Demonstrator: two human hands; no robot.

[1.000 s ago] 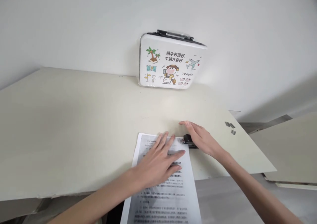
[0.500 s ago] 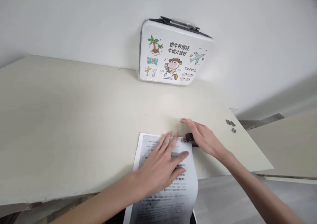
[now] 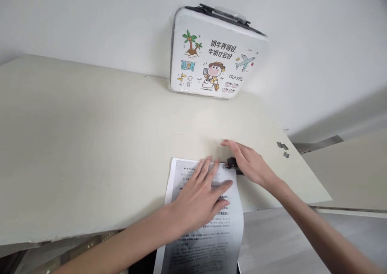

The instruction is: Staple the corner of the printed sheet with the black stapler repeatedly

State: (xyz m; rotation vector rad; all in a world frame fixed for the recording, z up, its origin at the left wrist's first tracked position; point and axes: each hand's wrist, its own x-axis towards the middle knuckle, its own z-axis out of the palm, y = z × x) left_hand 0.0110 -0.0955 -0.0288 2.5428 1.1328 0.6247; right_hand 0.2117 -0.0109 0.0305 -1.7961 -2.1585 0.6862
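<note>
Printed sheets of paper point(image 3: 208, 241) lie on the table, their lower part hanging over the front edge. My left hand point(image 3: 198, 199) is flat on the paper with fingers spread. At the paper's far right corner stands a black stapler point(image 3: 231, 163), its jaw around the edge of the sheets. Over the back of the stapler is my right hand point(image 3: 249, 161), palm down on it with fingers stretched out, not wrapped round it. The hand hides most of the stapler's body.
A white case point(image 3: 217, 56) with cartoon prints and a black handle leans against the wall at the back. Several short staple strips point(image 3: 283, 147) lie near the right edge of the table point(image 3: 90, 145). A pale board point(image 3: 353, 169) is beyond that edge.
The camera view has shifted slightly, so the case sits higher in the picture. Both hands, the paper and the stapler keep nearly the same places relative to each other.
</note>
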